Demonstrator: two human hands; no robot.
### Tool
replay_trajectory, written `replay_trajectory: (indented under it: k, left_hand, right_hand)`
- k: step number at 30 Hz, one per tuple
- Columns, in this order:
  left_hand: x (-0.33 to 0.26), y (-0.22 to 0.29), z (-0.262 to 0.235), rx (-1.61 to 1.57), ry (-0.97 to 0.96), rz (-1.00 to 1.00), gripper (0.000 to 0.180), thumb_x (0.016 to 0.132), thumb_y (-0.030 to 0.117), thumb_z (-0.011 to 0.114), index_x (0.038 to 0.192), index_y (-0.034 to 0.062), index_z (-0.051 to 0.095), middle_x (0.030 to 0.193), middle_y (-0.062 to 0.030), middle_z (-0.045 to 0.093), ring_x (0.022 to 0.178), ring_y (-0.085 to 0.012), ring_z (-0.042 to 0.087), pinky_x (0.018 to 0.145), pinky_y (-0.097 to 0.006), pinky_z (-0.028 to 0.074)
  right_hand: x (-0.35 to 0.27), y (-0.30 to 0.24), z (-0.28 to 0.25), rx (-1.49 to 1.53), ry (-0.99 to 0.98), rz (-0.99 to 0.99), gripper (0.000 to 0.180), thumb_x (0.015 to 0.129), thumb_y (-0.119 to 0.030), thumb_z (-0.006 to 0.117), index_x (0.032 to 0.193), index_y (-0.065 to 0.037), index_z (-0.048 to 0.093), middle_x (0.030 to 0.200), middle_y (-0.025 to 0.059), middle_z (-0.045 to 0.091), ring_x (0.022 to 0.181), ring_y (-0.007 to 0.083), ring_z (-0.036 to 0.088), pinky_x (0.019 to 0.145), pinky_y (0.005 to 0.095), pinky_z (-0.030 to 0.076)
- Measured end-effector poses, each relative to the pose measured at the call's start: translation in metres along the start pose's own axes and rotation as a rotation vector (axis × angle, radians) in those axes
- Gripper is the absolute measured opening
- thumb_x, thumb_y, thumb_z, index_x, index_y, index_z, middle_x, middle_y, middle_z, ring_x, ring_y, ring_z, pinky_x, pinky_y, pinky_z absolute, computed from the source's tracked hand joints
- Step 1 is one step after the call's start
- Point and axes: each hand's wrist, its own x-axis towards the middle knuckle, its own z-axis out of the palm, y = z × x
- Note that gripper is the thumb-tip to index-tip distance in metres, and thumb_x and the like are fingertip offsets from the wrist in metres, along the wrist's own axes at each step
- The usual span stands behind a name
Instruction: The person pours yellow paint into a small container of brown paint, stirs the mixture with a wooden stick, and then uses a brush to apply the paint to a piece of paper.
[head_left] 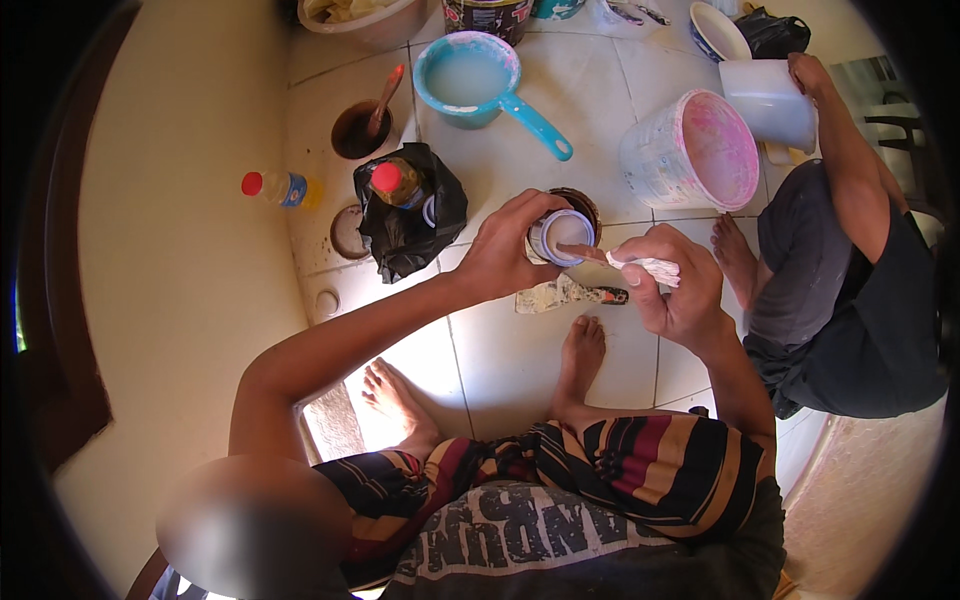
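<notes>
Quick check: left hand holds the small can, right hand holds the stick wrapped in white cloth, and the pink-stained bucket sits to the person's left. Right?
Not quite. The head view shows the pink-stained bucket to the person's right, not left. The rest stands: the left hand holds the small can, and the right hand holds the stick wrapped in white cloth.

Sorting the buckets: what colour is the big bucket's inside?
Pink, on the bucket lying tipped; head view.

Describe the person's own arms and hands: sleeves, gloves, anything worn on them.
Both forearms come in bare, with no sleeves showing up to the elbows. The left hand and the right hand wear no gloves, and no watch, ring or band shows on either wrist or on the fingers. Lower down, the person wears striped shorts in dark red, tan and black and a dark printed shirt.
</notes>
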Motion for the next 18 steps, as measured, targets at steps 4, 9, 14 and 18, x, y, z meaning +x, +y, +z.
replay_trajectory:
  k: [4,9,14,18]
  left_hand:
    - [-0.001,-0.001,-0.001,0.026,-0.029,-0.014,0.063,0.065,0.007,0.086,0.121,0.0043,0.058,0.118,-0.0109,0.061,0.108,-0.0273,0.062,0.091,-0.037,0.05]
    - [-0.004,0.001,-0.003,0.025,-0.05,-0.038,0.063,0.064,0.005,0.084,0.121,0.0044,0.058,0.118,-0.0112,0.061,0.111,-0.0279,0.062,0.093,-0.038,0.051]
    - [-0.006,-0.005,-0.002,-0.001,-0.032,-0.033,0.065,0.062,0.003,0.083,0.122,0.0055,0.057,0.118,-0.0112,0.061,0.11,-0.0286,0.062,0.093,-0.038,0.051]
    - [-0.009,-0.007,-0.004,0.035,-0.044,-0.038,0.066,0.062,0.003,0.083,0.123,0.0061,0.057,0.119,-0.0108,0.06,0.11,-0.0289,0.062,0.093,-0.038,0.051]
  right_hand:
    - [0.002,0.0,0.002,-0.025,0.001,-0.024,0.019,0.087,-0.009,0.07,0.102,-0.003,0.06,0.084,0.011,0.064,0.069,0.028,0.063,0.058,0.0361,0.051]
    - [0.004,0.003,0.002,-0.069,-0.007,-0.047,0.019,0.087,-0.008,0.07,0.103,-0.003,0.06,0.084,0.0111,0.064,0.069,0.0287,0.063,0.057,0.0357,0.05]
    - [-0.001,0.008,0.007,-0.005,0.066,0.06,0.013,0.091,-0.008,0.065,0.102,-0.003,0.061,0.08,0.0098,0.063,0.064,0.0237,0.061,0.056,0.0318,0.048]
    - [-0.002,0.013,0.01,0.129,0.149,0.399,0.018,0.101,-0.016,0.054,0.095,-0.001,0.063,0.074,0.0044,0.061,0.064,0.0075,0.053,0.055,0.025,0.042]
